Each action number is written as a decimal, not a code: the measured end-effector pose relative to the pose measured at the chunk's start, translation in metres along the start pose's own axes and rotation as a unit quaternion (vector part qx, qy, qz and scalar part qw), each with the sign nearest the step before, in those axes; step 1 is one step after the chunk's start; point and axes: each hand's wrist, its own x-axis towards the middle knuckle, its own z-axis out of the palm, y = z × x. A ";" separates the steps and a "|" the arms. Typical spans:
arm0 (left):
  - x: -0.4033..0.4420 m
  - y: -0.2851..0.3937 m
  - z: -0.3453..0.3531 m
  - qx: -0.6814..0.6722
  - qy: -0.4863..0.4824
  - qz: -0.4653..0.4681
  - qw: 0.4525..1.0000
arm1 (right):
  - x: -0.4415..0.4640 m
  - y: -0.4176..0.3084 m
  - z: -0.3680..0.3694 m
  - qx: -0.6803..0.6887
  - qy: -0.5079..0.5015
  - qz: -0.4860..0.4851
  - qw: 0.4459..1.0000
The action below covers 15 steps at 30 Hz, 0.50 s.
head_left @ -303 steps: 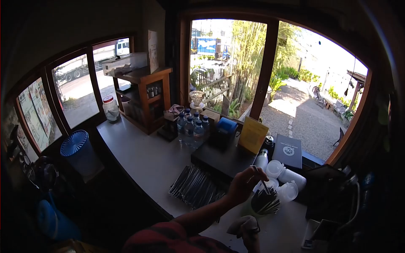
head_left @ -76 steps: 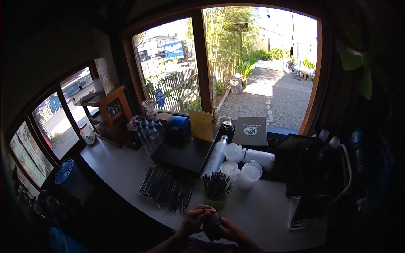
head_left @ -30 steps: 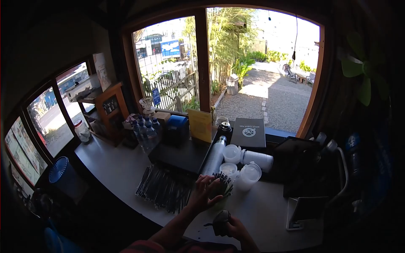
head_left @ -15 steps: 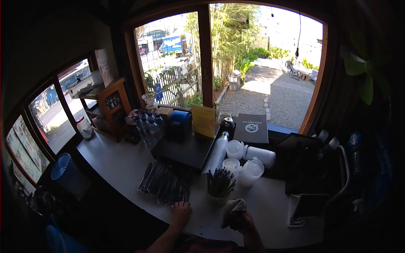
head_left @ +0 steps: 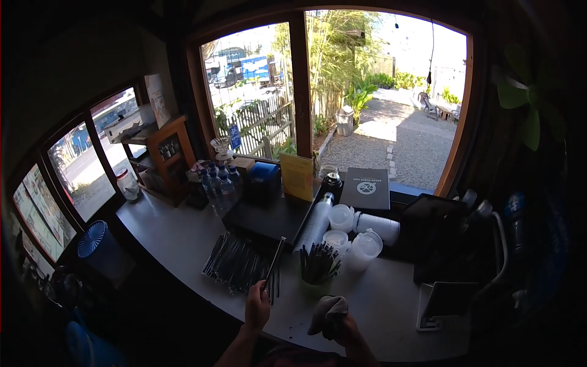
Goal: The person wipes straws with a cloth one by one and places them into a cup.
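Observation:
My left hand (head_left: 257, 307) pinches one dark straw (head_left: 276, 260), which points up and away above the counter. Just beyond it lies a pile of dark straws (head_left: 235, 266) on the counter (head_left: 165, 235). In my right hand (head_left: 346, 329) is a bunched grey cloth (head_left: 329, 312), with the fingers closed round it. A green cup (head_left: 315, 287) full of upright dark straws (head_left: 319, 263) stands a little beyond the cloth. Small dark specks lie on the counter between my hands.
Stacked clear cups (head_left: 316, 225) and white plastic tubs (head_left: 365, 248) stand behind the green cup. A black box (head_left: 263, 221), water bottles (head_left: 220, 186) and a yellow sign (head_left: 297, 177) are farther back. To the right is a small device with a dark panel (head_left: 449, 301).
My left hand has gone from the green cup to the straw pile and now holds up a straw. My right hand still holds the cloth, now lower and more to the right.

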 end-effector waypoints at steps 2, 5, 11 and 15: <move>-0.009 0.011 -0.006 -0.128 -0.019 -0.045 0.991 | 0.003 0.009 0.004 0.067 0.027 -0.013 0.997; -0.027 0.038 -0.006 -0.245 -0.072 -0.090 0.963 | -0.002 -0.012 0.051 0.144 0.079 -0.018 0.986; -0.046 0.057 -0.009 -0.172 -0.230 -0.020 0.958 | 0.023 0.007 0.063 -0.088 -0.007 -0.017 0.996; -0.030 0.066 -0.029 -0.290 -0.323 -0.087 0.896 | 0.039 -0.022 0.109 -0.200 0.066 -0.092 0.973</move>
